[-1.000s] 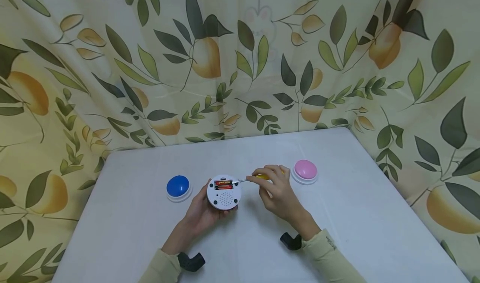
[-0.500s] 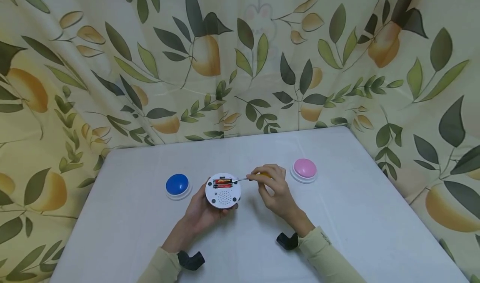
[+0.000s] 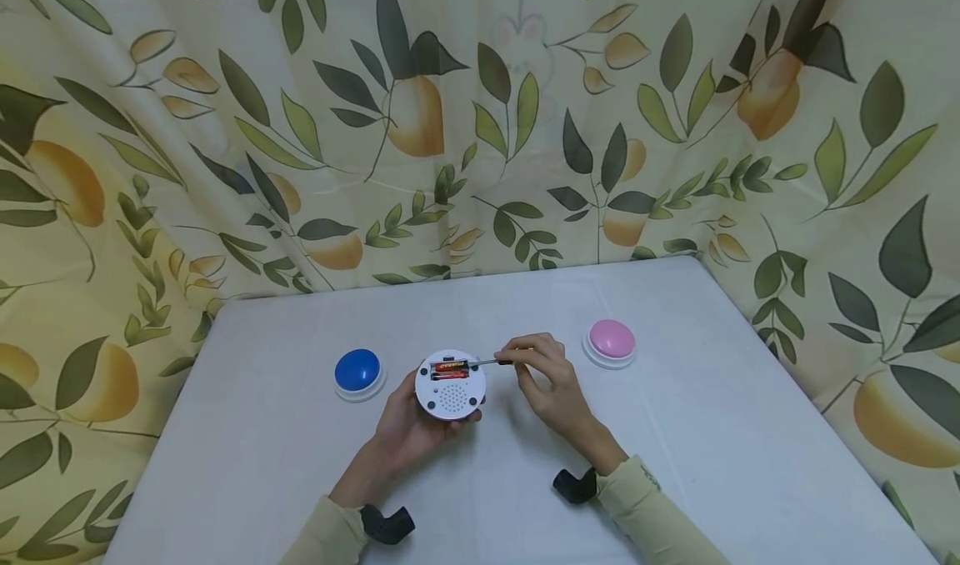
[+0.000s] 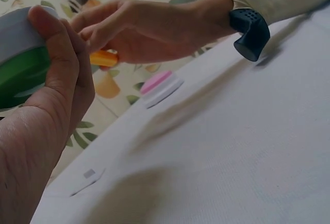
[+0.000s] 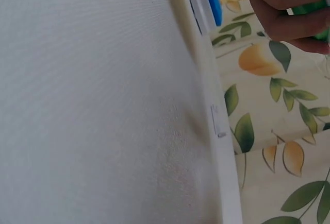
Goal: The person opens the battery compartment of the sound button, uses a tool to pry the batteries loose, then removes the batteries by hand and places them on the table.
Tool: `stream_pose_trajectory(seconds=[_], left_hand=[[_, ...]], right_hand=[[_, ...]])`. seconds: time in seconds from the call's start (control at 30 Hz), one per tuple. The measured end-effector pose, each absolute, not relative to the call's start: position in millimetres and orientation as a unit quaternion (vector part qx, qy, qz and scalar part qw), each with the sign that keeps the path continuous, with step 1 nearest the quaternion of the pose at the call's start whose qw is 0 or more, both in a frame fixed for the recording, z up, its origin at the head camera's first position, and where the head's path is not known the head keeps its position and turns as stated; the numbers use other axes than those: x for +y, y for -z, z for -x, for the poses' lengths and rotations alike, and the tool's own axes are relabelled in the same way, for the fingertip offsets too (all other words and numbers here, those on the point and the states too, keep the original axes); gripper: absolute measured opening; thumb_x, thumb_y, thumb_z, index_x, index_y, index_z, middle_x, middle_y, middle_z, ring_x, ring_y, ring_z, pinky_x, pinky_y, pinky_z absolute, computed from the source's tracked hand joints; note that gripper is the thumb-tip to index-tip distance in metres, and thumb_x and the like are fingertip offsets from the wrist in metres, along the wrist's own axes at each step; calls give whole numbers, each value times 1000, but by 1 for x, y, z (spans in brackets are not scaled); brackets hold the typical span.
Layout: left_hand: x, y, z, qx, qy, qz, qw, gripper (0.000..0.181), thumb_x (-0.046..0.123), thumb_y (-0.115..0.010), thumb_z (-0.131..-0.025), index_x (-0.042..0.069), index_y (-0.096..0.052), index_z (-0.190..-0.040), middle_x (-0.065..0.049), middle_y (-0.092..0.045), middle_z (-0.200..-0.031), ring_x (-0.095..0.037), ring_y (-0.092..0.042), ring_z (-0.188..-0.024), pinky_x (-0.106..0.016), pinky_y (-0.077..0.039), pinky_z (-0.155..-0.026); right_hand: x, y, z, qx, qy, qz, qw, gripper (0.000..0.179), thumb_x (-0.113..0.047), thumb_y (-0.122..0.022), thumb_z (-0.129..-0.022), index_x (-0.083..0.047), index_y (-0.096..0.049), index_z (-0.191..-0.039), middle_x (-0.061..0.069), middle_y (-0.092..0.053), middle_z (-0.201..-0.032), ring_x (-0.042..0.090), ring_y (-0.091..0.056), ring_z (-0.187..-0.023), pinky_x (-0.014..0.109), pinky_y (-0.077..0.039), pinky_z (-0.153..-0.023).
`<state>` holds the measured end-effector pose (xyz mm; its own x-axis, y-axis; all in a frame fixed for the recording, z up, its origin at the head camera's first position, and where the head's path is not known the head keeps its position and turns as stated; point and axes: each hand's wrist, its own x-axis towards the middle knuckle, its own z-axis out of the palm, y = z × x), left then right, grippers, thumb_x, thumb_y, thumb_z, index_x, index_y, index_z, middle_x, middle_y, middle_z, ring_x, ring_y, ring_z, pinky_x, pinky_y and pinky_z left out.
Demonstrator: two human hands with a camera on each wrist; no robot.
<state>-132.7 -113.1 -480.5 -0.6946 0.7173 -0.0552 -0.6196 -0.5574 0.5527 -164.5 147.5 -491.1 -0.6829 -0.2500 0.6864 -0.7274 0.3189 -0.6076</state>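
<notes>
My left hand [image 3: 408, 423] grips a round push-button [image 3: 452, 400], its white underside turned up. The button's green dome [image 4: 23, 74] shows in the left wrist view. Red-and-black batteries [image 3: 450, 369] sit side by side in its uncovered compartment. Between the fingertips and thumb, my right hand [image 3: 553, 386] pinches a screwdriver [image 3: 487, 362]. Its thin metal shaft reaches left to the right end of the batteries; whether the tip touches them is too small to tell. The orange handle [image 4: 104, 58] is mostly tucked inside the hand. The right wrist view shows the left hand's fingers [image 5: 289, 26] around the button.
A blue button [image 3: 357, 371] stands on the white table [image 3: 300, 465] to the left, a pink button [image 3: 611, 339] to the right. A small flat white piece [image 4: 87, 180] with a grey patch lies on the table. A patterned curtain [image 3: 480, 173] hangs behind.
The screwdriver now lies more level, and its handle shows less between the right fingers. The right hand has shifted slightly. The left hand keeps its hold on the button.
</notes>
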Motion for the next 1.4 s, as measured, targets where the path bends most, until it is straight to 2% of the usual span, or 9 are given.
stream_pose_trajectory(seconds=[0.1, 0.23, 0.5, 0.63, 0.77, 0.87, 1.17, 1.27, 1.4], left_hand=[[-112, 481, 132, 268, -879, -97, 382, 53, 55, -23, -112, 28, -28, -157, -15, -63, -139, -32, -68, -116, -25, -55, -88], [-110, 483, 131, 248, -886, -98, 380, 52, 53, -26, -112, 27, -28, -157, -14, -61, -142, -34, -66, -119, -26, -54, -90], [-102, 484, 133, 253, -902, -45, 347, 60, 53, -14, -111, 27, -10, -165, -11, -56, -146, -35, -62, -124, -31, -52, -98], [-96, 482, 138, 257, -911, -35, 321, 61, 50, -11, -110, 26, -6, -167, -11, -39, -158, -36, -57, -130, -35, -49, -105], [-88, 484, 143, 247, -925, -29, 289, 61, 47, -12, -110, 26, -6, -167, -15, -20, -168, -37, -51, -135, -38, -49, -105], [-82, 487, 144, 240, -933, -20, 266, 62, 44, -13, -109, 24, -6, -167, -16, -14, -171, -38, -47, -138, -41, -49, -106], [-63, 491, 147, 224, -950, -11, 219, 65, 34, -14, -105, 16, -5, -167, -15, -12, -172, -34, -26, -151, -48, -42, -112], [-60, 492, 148, 231, -949, -20, 215, 66, 31, -15, -104, 16, -6, -167, -14, -13, -173, -33, -23, -154, -48, -40, -115], [-58, 489, 146, 241, -947, -28, 212, 65, 29, -18, -103, 18, -8, -167, -12, -12, -173, -34, -21, -156, -46, -45, -116]], right_hand=[[148, 489, 164, -776, -492, -315, 239, 38, 12, -64, -93, -15, -77, -117, 3, -72, -113, 21, -59, -112, 34, -32, -94], [149, 487, 163, -781, -489, -310, 235, 38, 11, -64, -94, -16, -77, -117, 3, -73, -114, 21, -59, -113, 33, -32, -92], [149, 479, 160, -799, -468, -302, 226, 38, 9, -65, -94, -16, -76, -120, 2, -73, -117, 19, -59, -113, 32, -36, -93], [147, 469, 154, -820, -439, -294, 220, 40, 7, -66, -95, -17, -75, -125, 0, -72, -121, 19, -60, -115, 34, -42, -94], [145, 455, 144, -845, -410, -274, 206, 39, 3, -69, -96, -19, -73, -128, -4, -72, -123, 16, -61, -116, 35, -51, -96], [144, 445, 134, -861, -386, -264, 199, 36, -1, -70, -97, -19, -73, -127, -5, -72, -123, 15, -62, -114, 35, -55, -92], [143, 418, 115, -889, -299, -276, 211, 31, -4, -71, -96, -18, -75, -123, -5, -73, -120, 13, -63, -108, 30, -59, -84], [142, 410, 112, -899, -264, -284, 206, 29, -5, -71, -97, -17, -76, -122, -5, -74, -118, 13, -65, -106, 29, -60, -83], [141, 400, 109, -915, -208, -282, 201, 28, -5, -72, -95, -18, -76, -120, -6, -75, -115, 13, -66, -102, 28, -60, -81]])
